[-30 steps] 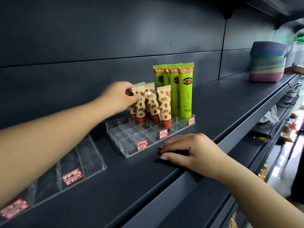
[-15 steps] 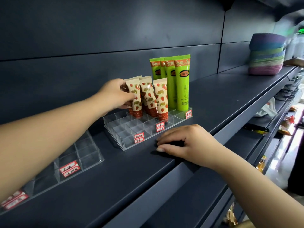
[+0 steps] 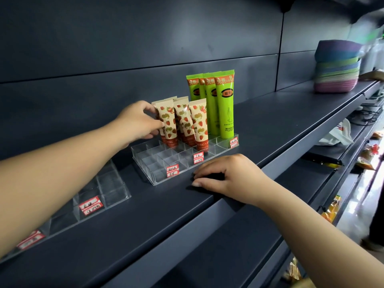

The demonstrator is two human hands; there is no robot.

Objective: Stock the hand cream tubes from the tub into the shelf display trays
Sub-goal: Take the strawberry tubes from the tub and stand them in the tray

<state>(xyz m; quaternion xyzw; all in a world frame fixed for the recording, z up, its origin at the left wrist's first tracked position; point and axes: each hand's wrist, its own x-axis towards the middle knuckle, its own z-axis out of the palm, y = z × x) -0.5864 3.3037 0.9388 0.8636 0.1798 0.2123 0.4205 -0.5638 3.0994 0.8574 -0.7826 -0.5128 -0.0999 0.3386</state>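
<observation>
Left hand [image 3: 138, 121] pinches the leftmost strawberry tube [image 3: 167, 125], standing cap-down in the clear display tray [image 3: 158, 179] on the dark shelf [image 3: 270, 125], green tubes [image 3: 225, 104] just beside. Right hand [image 3: 227, 177] rests on the shelf edge, fingers curled, holding nothing.

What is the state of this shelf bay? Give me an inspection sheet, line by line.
Surface: dark metal shelf, upper level.
Job's things: strawberry tubes and green tubes upright in the back of the clear tray; front compartments unfilled; second clear tray to the left; tub not in view.
Clutter: stacked coloured bowls far right.
Grippers: left hand grips the leftmost strawberry tube; right hand rests on the shelf edge.
Cables: dark cords on the lower shelf.
Surroundings: white bag and packaged goods below.
</observation>
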